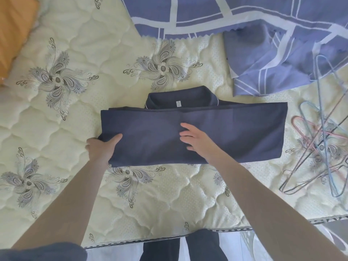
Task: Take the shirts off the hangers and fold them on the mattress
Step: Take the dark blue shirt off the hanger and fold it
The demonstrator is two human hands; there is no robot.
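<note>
Bare forearms reach over the mattress to a navy polo shirt, which lies at its middle as a wide folded band. The left hand grips the shirt's left end, thumb on top. The right hand lies flat on the shirt's middle, fingers spread. Swinging that end over carelessly could skew the layers. Tangled wire hangers right of the shirt might snag it. A blue checked sheet sprawls beyond the shirt.

A small white label sits inside the collar of the dark blue shirt; its print is too small and blurred to read. No other writing shows.
</note>
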